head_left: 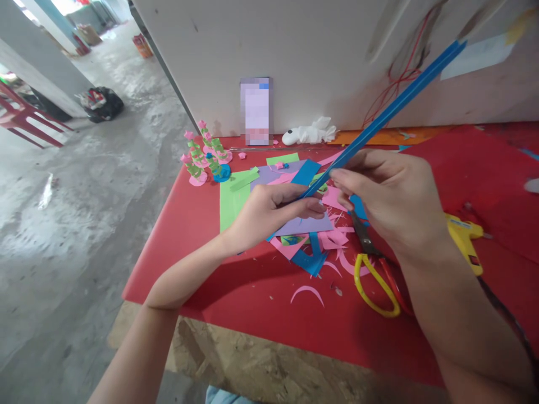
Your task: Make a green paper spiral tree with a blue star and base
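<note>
A long, narrow blue paper strip (379, 119), creased along its length, slants up to the right above the table. Its lower end is pinched between the thumb and fingers of my left hand (269, 213). Farther up the strip, my right hand (391, 196) grips it with thumb and forefinger. Under both hands lie a purple sheet (290, 225), a green sheet (229, 205) and pink and blue scraps. Scissors (377, 280) with yellow and red handles rest below my right hand, partly hidden by the wrist.
Small paper flowers (202, 154) on round bases stand at the table's back left. A phone (256, 112) leans on the white panel beside a white figure (309, 132). Right of my wrist lies a yellow glue gun (465, 238). Red covering (252, 303) spans the table to its front edge.
</note>
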Demonstrator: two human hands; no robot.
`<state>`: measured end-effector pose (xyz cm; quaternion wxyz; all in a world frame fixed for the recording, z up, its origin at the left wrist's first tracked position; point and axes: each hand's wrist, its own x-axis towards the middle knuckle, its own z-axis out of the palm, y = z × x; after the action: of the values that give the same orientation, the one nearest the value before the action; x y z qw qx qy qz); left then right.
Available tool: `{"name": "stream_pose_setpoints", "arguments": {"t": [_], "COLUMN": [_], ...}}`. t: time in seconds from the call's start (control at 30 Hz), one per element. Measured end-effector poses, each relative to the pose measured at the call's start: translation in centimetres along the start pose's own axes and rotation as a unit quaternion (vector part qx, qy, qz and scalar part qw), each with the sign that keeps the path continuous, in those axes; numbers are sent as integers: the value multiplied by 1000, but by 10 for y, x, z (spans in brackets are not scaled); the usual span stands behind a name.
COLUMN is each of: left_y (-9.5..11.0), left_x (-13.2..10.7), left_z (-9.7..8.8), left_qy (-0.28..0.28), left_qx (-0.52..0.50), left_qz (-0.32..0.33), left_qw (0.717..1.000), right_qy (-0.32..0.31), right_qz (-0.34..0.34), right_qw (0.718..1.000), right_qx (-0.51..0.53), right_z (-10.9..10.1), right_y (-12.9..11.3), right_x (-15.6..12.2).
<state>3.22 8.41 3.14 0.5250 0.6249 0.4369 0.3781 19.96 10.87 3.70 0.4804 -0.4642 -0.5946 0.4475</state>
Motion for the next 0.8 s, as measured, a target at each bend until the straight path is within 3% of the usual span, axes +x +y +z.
{"name": "stream_pose_setpoints", "arguments": {"t": [0.37, 0.6, 0.8], "left_y": [-2, -3, -3], "left_x": [3, 4, 2], "left_z": [0, -4, -3], "left_qy": [-39, -77, -69], "left_qx": [-87, -122, -71], "left_qz": [1, -12, -7], "left_qw": [995, 990, 995], "right_qy": [-10, -79, -79], "right_qz": [-13, -4, -28], "right_qw": [1000, 996, 993], "right_qx": [15, -51, -86], "right_z": [3, -3, -4], "right_y": [0, -5, -3], "right_x": [0, -3, -3]}}
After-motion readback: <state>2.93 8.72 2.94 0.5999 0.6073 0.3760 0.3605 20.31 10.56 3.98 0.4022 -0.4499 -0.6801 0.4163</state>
